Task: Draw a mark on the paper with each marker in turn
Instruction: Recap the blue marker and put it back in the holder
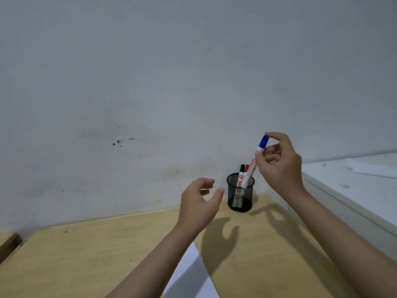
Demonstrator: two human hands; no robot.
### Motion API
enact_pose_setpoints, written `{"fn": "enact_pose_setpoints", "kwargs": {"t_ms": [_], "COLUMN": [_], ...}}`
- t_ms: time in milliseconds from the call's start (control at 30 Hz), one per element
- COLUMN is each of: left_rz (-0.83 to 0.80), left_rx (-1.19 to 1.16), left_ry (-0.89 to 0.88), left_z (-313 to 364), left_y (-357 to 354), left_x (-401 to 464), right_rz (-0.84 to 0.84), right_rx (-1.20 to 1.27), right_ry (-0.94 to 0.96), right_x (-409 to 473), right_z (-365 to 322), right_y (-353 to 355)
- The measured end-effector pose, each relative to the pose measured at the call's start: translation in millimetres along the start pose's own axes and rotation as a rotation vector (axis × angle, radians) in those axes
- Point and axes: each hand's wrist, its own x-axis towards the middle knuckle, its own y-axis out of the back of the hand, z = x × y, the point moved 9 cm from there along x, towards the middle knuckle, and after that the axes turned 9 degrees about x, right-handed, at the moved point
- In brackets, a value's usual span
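Note:
A black mesh pen cup (240,202) stands at the far side of the wooden desk, by the wall. A black-capped marker (242,172) and a red-capped marker (246,168) stand in it. My right hand (279,164) pinches a blue-capped white marker (255,160) near its cap; the marker is tilted, and its lower end is still inside the cup's rim. My left hand (198,204) hovers empty just left of the cup, fingers curled apart. A white sheet of paper (189,274) lies on the desk near me, partly hidden under my left forearm.
The wooden desk (90,254) runs to a marked white wall. A white cabinet top (354,190) adjoins it on the right, with white paper (373,166) on it. A dark wooden object (8,246) sits at the desk's left edge.

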Motion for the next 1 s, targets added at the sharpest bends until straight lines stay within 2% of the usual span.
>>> {"fn": "enact_pose_setpoints", "kwargs": {"t_ms": [167,367,533,800,1000], "left_rz": [-0.065,-0.129,-0.103,-0.068,-0.059], "left_rx": [0.154,0.245,0.262,0.263,0.302], "left_ry": [-0.085,-0.155,-0.158,-0.130,-0.128], "left_z": [-12,-30,-39,-44,-44], "left_y": [-65,-113,-125,-126,-124], "left_x": [45,75,82,82,84], "right_rz": [0.017,-0.183,-0.307,-0.372,-0.350], "right_rx": [-0.110,-0.328,-0.442,-0.741,-0.773], "right_ry": [-0.038,-0.235,-0.380,-0.257,-0.150], "right_x": [39,27,13,23,25], "right_z": [59,135,179,177,164], "right_y": [-10,-41,-52,-61,-64]}}
